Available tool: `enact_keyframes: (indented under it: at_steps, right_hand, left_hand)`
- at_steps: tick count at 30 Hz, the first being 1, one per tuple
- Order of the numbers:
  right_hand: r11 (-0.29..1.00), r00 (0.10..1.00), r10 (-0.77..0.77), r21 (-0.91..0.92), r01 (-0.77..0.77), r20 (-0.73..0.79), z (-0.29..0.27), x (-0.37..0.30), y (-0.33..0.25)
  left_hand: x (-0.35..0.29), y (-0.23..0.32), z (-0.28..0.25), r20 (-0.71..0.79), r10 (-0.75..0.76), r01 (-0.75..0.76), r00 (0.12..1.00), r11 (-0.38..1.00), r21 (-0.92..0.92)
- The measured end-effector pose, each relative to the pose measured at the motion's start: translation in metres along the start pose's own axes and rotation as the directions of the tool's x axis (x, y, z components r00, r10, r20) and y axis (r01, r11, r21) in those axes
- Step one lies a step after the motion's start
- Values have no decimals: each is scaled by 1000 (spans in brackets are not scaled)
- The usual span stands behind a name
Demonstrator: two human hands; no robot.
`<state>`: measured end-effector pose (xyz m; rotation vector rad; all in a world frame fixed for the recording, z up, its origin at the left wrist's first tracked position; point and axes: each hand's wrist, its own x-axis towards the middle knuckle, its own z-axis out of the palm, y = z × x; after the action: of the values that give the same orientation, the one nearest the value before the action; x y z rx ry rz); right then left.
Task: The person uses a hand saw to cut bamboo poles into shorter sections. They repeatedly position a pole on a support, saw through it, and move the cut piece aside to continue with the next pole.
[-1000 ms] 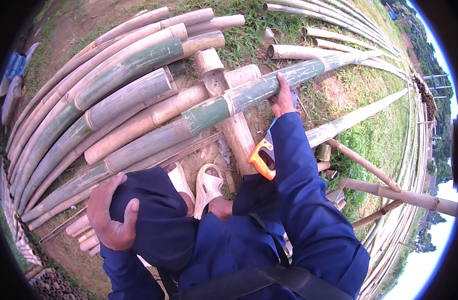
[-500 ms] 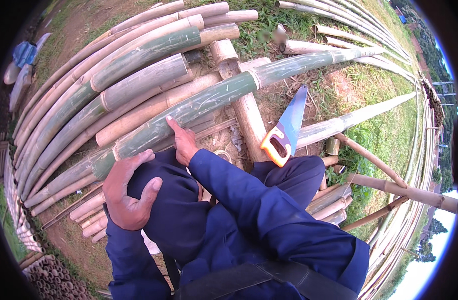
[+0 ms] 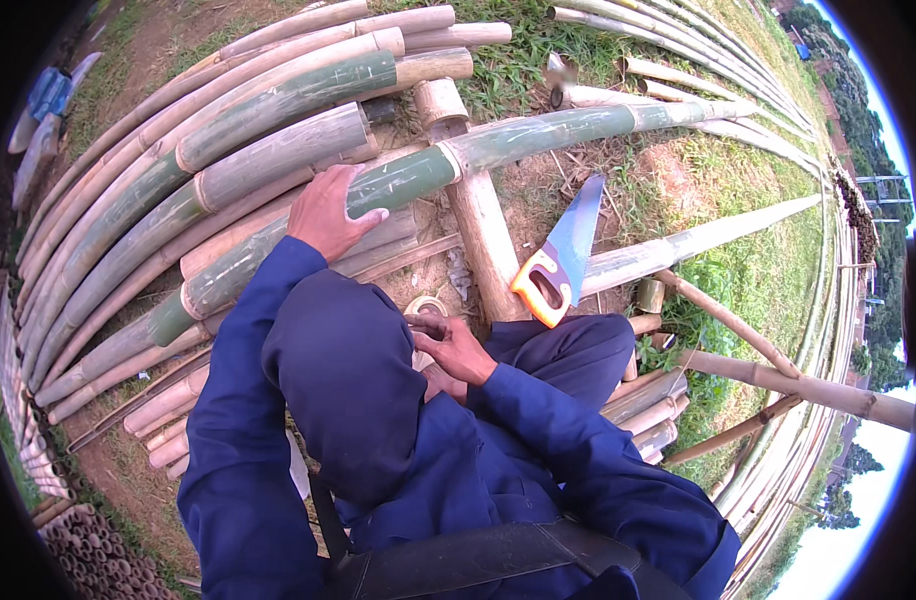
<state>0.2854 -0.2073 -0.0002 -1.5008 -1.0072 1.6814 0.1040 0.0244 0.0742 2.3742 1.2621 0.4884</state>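
Observation:
A long green bamboo pole (image 3: 403, 180) lies slantwise in front of me across a short, thick bamboo log (image 3: 490, 235). My left hand (image 3: 326, 212) grips the pole from above, fingers over its far side and thumb apart on the near side. Between my knees, my right hand (image 3: 456, 350) is closed, fingertips bent together; what they hold, if anything, is hidden. Just beyond those fingers is a small pale ring-shaped thing (image 3: 425, 305). A handsaw (image 3: 563, 255) with an orange-edged handle stands tilted by my right knee, blade pointing away, touched by neither hand.
Several bamboo poles (image 3: 268, 165) lie side by side at the left. Another pole (image 3: 698, 240) runs off to the right, near a bamboo frame (image 3: 778, 372). Shorter bamboo pieces (image 3: 173, 410) lie by my left leg. Long poles (image 3: 678, 35) rest on the far grass.
My left hand has come from the air onto the pole. My right hand has left the pole and drawn back between my knees. The green pole has shifted leftward.

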Motion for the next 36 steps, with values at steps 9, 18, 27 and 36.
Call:
enact_keyframes:
  at_steps: [9,18,27,36]
  right_hand:
    - [579,698,-559,-813,-58,-447,-96,-143,-14]
    - [462,562,-577,-804,-373,-593,-123,-178,34]
    - [405,629,-517,-813,-419,-581,-124,-158,22]
    - [377,659,-456,-801,-465,-598,-126,-162,36]
  left_hand:
    - [64,11,65,239,-65,-27,969,932,362]
    - [93,16,68,402,-233,48,886,906,421]
    - [79,-8,79,312,-170,74,935,951,300]
    - [14,-17,67,234,-79,-13,969,928,371]
